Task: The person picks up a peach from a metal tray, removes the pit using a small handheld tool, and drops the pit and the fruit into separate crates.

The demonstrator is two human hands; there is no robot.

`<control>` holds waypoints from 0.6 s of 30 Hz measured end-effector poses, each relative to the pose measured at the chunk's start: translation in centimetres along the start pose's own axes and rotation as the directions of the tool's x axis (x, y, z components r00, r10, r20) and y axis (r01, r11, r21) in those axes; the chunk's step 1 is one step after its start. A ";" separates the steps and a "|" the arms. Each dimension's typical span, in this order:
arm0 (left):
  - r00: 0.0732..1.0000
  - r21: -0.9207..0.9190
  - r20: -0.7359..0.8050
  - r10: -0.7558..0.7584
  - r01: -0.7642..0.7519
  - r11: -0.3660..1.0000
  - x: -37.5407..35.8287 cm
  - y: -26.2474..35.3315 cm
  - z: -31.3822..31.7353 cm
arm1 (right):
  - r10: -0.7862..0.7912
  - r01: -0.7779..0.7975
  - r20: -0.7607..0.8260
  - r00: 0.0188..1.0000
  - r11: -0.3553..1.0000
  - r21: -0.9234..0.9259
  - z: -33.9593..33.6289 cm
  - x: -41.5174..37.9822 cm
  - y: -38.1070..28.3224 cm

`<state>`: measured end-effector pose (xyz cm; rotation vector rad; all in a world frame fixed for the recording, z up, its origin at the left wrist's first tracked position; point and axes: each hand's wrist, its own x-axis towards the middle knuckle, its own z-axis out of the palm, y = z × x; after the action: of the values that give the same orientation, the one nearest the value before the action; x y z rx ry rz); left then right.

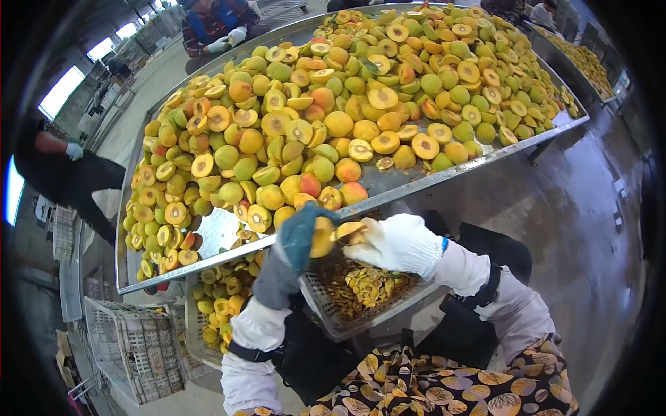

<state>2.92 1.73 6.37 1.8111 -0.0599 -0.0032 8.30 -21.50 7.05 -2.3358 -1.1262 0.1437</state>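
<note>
My left hand (pixel 298 239), in a dark grey-green glove, is closed on a yellow peach half (pixel 322 238), blurred by motion. Close beside it, my right hand (pixel 399 243), in a white knit glove, has its fingers pinched together. A yellow-orange piece (pixel 349 231) shows at those fingertips, against the peach half; whether the fingers also hold a tool is hidden. Below both hands stands a grey plastic crate (pixel 331 324) with brown and yellow pits and scraps (pixel 374 286). In front, halved peaches (pixel 381 97) lie heaped on a metal table, many with brown centres showing.
The metal table's raised rim (pixel 416 186) runs just beyond my hands. At the lower left, a crate of peach halves (pixel 220 308) stands beside a whitish slatted crate (pixel 142 353). Gloved people work across the table (pixel 218 31) and at the left (pixel 73 163).
</note>
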 end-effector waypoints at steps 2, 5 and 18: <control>0.970 -0.033 -0.188 -0.154 0.150 0.988 -2.5 -0.6 -4.1 | 0.052 -0.045 0.116 0.992 0.997 -0.065 -0.1 -0.4 0.3; 0.822 0.634 -0.527 -0.214 0.549 0.545 -6.4 -2.5 -11.0 | 0.187 -0.163 0.310 0.932 0.981 -0.100 2.3 -1.1 1.4; 0.896 0.709 -0.339 -0.287 0.444 0.548 2.0 -5.5 -10.9 | 0.203 -0.247 0.318 0.926 0.963 0.104 3.5 -0.1 1.1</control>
<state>5.54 13.54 3.73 2.6677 0.5502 -0.1297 7.88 -20.68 3.48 -2.3590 -0.9421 0.6685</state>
